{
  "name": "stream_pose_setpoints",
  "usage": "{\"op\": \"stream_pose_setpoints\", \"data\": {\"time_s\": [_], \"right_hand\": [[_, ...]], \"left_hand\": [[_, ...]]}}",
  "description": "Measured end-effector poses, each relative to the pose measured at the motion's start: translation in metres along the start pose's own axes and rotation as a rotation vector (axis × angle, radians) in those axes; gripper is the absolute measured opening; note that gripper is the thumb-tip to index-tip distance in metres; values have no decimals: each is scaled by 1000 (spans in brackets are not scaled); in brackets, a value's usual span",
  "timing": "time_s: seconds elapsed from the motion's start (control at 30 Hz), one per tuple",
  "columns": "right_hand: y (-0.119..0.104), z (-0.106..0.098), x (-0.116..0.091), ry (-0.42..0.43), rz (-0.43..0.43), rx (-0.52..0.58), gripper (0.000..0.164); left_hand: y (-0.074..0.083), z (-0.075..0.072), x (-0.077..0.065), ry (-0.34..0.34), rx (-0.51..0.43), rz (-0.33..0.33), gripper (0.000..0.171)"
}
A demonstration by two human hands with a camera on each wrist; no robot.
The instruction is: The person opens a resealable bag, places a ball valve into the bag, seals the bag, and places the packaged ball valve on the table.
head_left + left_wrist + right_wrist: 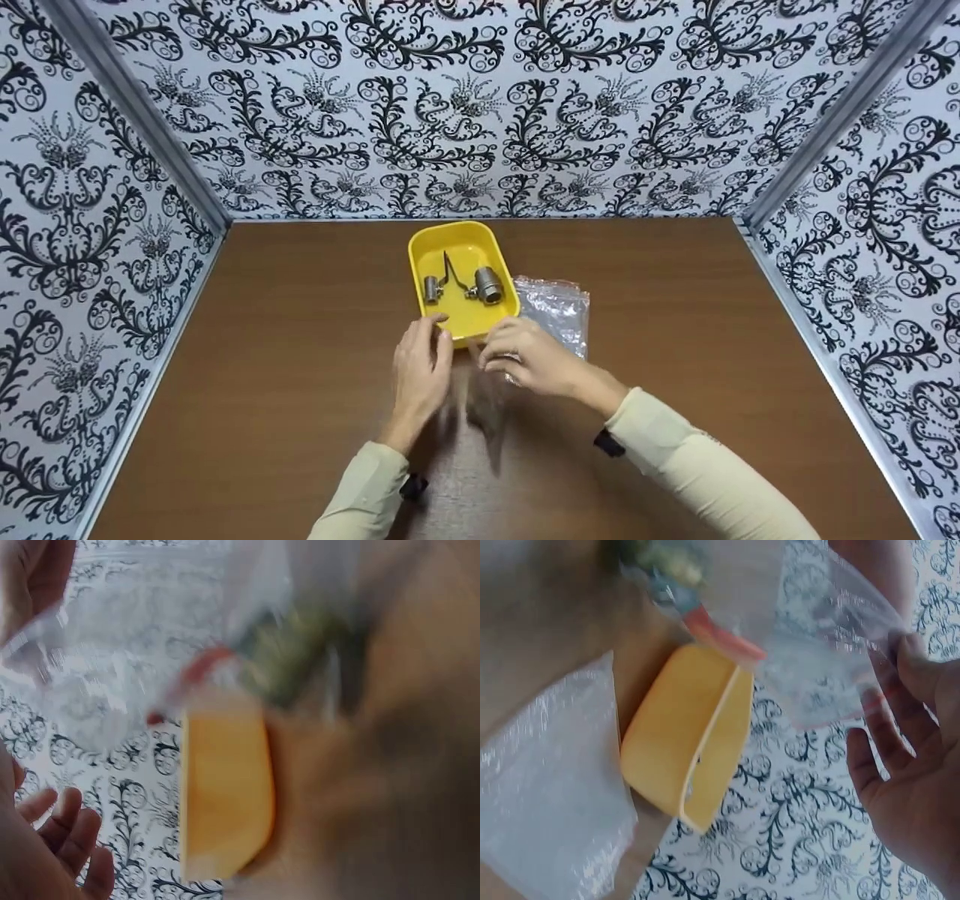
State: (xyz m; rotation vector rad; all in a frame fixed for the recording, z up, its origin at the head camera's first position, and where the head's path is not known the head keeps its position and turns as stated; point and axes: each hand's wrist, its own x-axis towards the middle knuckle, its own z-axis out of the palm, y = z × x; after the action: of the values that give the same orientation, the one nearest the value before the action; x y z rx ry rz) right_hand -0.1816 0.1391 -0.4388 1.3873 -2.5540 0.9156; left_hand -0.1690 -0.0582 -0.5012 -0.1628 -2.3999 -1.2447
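My right hand (532, 356) pinches the top of a clear zip bag (825, 667), which hangs down in front of the yellow tray. Inside the bag is a brass-coloured valve (296, 652) with a red handle (720, 637), blurred by motion. Beside the bag, my left hand (421, 364) has its fingers relaxed, near the tray's front left corner. The yellow tray (501, 259) holds two metal valves with dark levers, a smaller one (431, 289) at the left and a larger one (489, 285) at the right.
Another clear zip bag (559, 315) lies flat on the brown table (300, 360), right of the tray and partly behind my right hand. Patterned walls (465, 112) close off the table at the back and both sides.
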Motion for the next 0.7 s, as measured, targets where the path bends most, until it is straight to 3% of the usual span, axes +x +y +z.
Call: {"op": "stream_pose_setpoints", "data": {"time_s": [0.17, 0.27, 0.43, 0.7], "right_hand": [[-2, -12, -5, -79, -25, 3, 11], [-4, -19, -6, -98, -18, -12, 9], [-3, -28, -9, -115, 58, -26, 11], [5, -40, -16, -168, 148, -82, 10]], "left_hand": [[-12, 2, -5, -258, -87, 148, 35], [-15, 2, -5, -361, -132, 207, 30], [-21, 0, -4, -374, -159, 184, 13], [-22, -10, -3, -389, -221, 197, 8]]}}
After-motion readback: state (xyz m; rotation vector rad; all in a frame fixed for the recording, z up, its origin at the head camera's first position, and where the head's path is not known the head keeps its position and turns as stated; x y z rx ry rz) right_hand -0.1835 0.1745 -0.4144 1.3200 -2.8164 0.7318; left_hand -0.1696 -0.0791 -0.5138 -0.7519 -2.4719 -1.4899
